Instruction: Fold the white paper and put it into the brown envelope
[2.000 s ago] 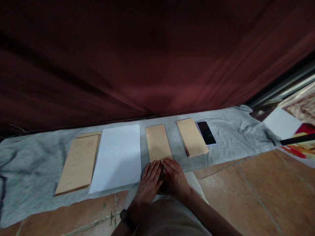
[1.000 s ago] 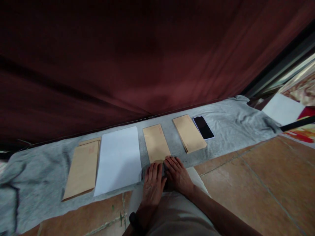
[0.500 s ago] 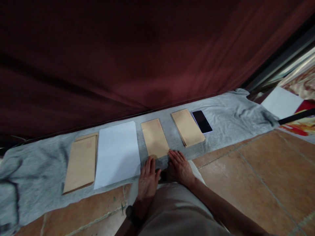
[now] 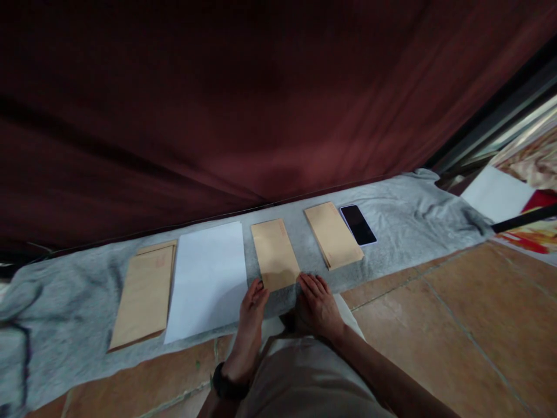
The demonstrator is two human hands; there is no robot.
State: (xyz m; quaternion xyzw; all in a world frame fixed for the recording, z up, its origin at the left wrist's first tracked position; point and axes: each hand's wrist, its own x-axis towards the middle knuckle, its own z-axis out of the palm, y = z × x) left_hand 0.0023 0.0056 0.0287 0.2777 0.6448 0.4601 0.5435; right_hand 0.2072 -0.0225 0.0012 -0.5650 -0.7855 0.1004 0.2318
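A single brown envelope (image 4: 274, 254) lies flat on a grey cloth (image 4: 391, 220) in front of me. My left hand (image 4: 252, 310) is raised on its edge, fingers together, its fingertips at the envelope's near left corner; it holds nothing. My right hand (image 4: 317, 307) rests flat on the cloth, fingers stretched out, just right of the envelope's near edge. A sheet of white paper (image 4: 208, 280) lies to the left of my left hand.
A stack of large brown envelopes (image 4: 143, 293) lies far left, a stack of smaller ones (image 4: 333, 235) to the right, with a black phone (image 4: 358, 224) beside it. A dark red curtain (image 4: 217, 104) hangs behind. Tiled floor (image 4: 456, 325) lies to the right.
My left hand has slid left off the envelope's near edge and turned up onto its side. My right hand has stayed flat near the envelope's near right corner.
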